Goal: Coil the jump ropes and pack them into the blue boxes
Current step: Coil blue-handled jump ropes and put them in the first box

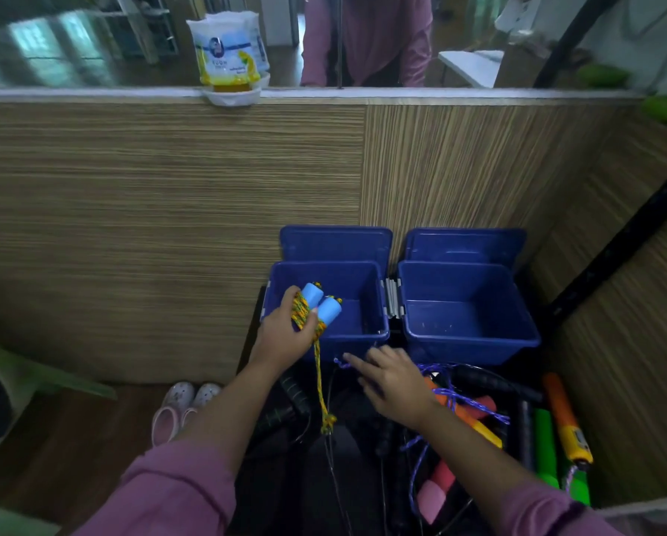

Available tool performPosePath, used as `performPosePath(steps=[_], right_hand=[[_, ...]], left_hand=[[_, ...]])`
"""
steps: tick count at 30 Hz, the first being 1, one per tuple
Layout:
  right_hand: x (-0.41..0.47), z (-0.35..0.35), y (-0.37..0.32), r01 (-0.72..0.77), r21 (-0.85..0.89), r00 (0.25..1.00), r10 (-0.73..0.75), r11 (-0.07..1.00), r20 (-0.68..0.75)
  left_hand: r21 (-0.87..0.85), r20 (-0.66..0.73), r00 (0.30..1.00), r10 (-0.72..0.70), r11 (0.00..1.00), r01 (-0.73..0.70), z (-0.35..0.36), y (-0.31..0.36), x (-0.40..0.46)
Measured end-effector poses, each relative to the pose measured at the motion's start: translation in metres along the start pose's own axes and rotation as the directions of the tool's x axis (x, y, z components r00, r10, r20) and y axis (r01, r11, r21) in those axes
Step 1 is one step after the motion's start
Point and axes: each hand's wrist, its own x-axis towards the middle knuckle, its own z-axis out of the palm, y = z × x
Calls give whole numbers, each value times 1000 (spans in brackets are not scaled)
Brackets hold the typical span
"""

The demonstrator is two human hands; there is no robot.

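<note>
Two blue boxes stand side by side with their lids open against the wooden wall: the left box (366, 276) and the right box (467, 280). My left hand (285, 334) grips a coiled yellow-green jump rope (302, 309) with two light blue handles, held over the left box's near left corner. A tail of that rope hangs down below the hand. My right hand (393, 381) hovers with fingers spread just in front of the left box, over a purple rope (459, 400) in a pile of ropes.
A heap of jump ropes with black, orange, pink and green handles (544, 431) lies on a dark surface near me. Pink shoes (185, 404) sit on the floor at left. A bag in a white bowl (229, 56) rests on the ledge above.
</note>
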Motion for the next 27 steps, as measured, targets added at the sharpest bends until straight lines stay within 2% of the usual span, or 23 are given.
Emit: performPosePath(steps=[2,3,4,5,7,8,9,11,13,14,16,20,25,27], right_hand=[[-5,7,-13,0,84,999,-4,996,40],[-7,11,-23,-38,121,995,26,992,101],[-8,13,-32,-127,149,970,92,981,224],[-8,17,-41,-253,151,901,176,956,396],[-8,24,-56,-494,136,675,280,859,682],[-8,28,-62,-606,182,593,287,774,752],[-8,29,-66,-705,244,541,283,667,792],[-9,31,-71,-846,361,470,230,393,852],[-10,32,-71,-911,390,407,142,130,903],[-10,30,-68,-923,383,385,134,41,913],[-11,25,-54,-918,396,381,217,-28,899],[-10,-8,-1,-830,554,510,484,63,711],[0,-63,54,-756,655,537,561,-11,630],[-2,-76,70,-709,701,530,601,-73,598]], left_hand=[[-19,-14,1000,-9,1000,8,1,1,3],[-24,-15,1000,-10,1000,10,1,2,5],[-27,-14,1000,-4,1000,3,1,2,6],[-31,-17,1000,5,1000,-6,2,2,8],[-39,-31,999,12,999,-13,1,3,11],[-39,-38,999,10,999,-12,0,3,11],[-39,-45,999,5,999,-7,-2,4,11],[-54,-65,998,-21,998,18,-4,2,12],[-58,-108,992,-72,996,66,-7,-2,13],[-56,-137,985,-107,993,100,-9,-3,13],[-53,-183,970,-160,987,153,-14,-8,13],[19,-173,959,-225,973,232,-24,-21,4],[31,-120,964,-239,969,245,-20,-32,-13],[41,-108,965,-238,969,244,-19,-39,-14]])
